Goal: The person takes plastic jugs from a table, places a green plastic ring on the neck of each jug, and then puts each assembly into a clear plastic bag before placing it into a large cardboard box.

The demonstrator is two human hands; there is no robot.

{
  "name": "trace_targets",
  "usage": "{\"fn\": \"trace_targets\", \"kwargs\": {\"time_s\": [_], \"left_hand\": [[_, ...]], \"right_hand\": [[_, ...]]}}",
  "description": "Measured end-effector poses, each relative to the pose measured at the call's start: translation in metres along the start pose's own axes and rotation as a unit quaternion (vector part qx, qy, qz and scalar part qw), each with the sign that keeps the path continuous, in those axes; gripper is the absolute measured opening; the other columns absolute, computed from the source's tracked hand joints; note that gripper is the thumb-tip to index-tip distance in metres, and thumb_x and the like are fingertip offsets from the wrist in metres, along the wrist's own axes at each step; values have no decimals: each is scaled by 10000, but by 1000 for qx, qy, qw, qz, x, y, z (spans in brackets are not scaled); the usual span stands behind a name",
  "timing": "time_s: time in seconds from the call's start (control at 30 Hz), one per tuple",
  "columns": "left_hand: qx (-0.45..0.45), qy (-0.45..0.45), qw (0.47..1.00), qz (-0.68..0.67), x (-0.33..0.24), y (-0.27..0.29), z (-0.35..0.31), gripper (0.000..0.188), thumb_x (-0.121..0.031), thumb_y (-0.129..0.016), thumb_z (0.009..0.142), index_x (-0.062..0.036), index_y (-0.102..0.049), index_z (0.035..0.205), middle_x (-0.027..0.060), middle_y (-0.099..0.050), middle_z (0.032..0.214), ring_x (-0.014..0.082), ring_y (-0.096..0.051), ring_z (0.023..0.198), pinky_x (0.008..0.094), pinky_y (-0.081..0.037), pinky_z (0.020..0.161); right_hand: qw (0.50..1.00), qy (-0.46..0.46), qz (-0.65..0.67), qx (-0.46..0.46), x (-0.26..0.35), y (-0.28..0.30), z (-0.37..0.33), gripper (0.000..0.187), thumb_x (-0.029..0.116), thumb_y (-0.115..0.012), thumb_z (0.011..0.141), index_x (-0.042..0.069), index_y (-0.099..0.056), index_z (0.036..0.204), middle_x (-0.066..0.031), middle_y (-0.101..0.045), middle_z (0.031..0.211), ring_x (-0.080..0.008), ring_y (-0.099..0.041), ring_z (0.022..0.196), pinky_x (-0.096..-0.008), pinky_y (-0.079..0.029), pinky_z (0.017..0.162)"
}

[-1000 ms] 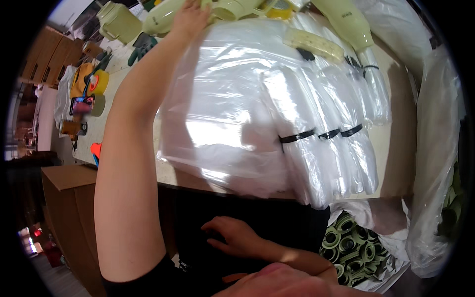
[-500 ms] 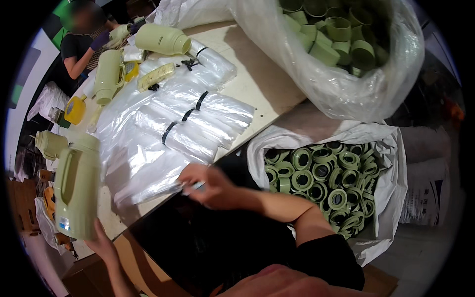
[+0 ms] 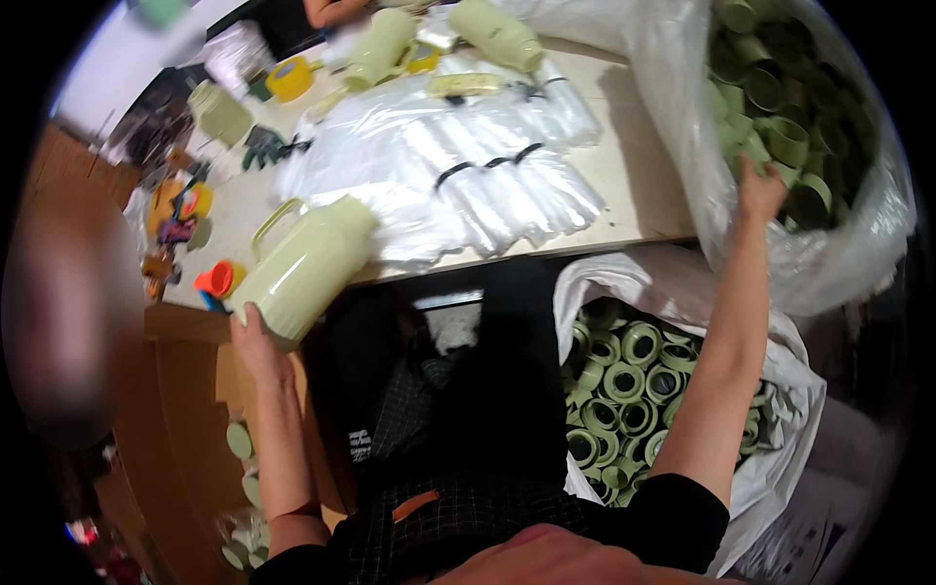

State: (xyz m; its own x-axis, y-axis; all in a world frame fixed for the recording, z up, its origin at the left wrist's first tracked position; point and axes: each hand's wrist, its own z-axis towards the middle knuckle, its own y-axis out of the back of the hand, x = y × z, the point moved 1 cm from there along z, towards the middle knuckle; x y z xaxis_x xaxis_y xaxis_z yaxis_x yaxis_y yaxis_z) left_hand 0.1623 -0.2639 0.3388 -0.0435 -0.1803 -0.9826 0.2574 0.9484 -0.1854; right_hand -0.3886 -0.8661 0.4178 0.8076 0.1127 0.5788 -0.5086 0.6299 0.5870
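Observation:
My left hand (image 3: 261,349) is closed on the lower end of a pale green thermos jug (image 3: 310,265), which is tilted with its top up to the right, near the table's front edge. My right hand (image 3: 759,190) is inside a large clear plastic bag (image 3: 673,117) of green cups (image 3: 788,139). Its fingers are apart and reach one of the cups, with their tips partly hidden. Beneath my right arm, a white sack (image 3: 795,390) holds many green ring-shaped lids (image 3: 624,382).
Banded bundles of clear plastic bags (image 3: 487,171) cover the table (image 3: 643,185). More green jugs (image 3: 380,44), yellow tape rolls (image 3: 290,78) and a dark glove (image 3: 261,146) lie farther back. A cardboard box (image 3: 175,419) stands at lower left. Across the table shows another person's arm (image 3: 336,10).
My right hand has left the plastic bags at the table edge and moved up right into the bag of cups. The jug in my left hand has gone from upright to tilted right.

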Motion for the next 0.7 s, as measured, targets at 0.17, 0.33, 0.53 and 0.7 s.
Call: {"fn": "trace_targets", "kwargs": {"time_s": [0.17,0.33,0.53,0.7], "left_hand": [[52,158,981,-100,-32,-24,-65,473,-281,-400,1068,49,-423,1407,181,-532,1394,309,-527,1277,462,-429,1071],[137,241,955,-104,-27,-54,-109,500,-330,-375,1072,18,-421,1428,178,-489,1444,323,-490,1316,485,-398,1106],[135,332,925,-128,-11,-24,-125,481,-326,-424,1055,29,-477,1374,194,-539,1392,333,-518,1281,499,-409,1093],[150,-105,983,8,-47,-65,-162,444,-259,-438,1040,67,-486,1339,202,-582,1298,279,-563,1209,422,-437,1039]], "right_hand": [[907,121,402,-7,109,32,-138,576,332,-709,907,-27,-499,1305,-172,-440,1394,-277,-492,1192,-392,-446,980],[761,171,510,363,188,70,-343,811,602,-490,932,24,-383,1490,-210,-363,1529,-346,-332,1422,-463,-250,1167],[644,248,626,361,198,92,-371,588,424,-657,907,58,-511,1344,-271,-464,1435,-367,-487,1309,-456,-384,1082],[620,-173,640,421,175,90,-398,532,449,-550,978,22,-499,1293,-152,-567,1266,-250,-565,1135,-365,-421,1015]]}}
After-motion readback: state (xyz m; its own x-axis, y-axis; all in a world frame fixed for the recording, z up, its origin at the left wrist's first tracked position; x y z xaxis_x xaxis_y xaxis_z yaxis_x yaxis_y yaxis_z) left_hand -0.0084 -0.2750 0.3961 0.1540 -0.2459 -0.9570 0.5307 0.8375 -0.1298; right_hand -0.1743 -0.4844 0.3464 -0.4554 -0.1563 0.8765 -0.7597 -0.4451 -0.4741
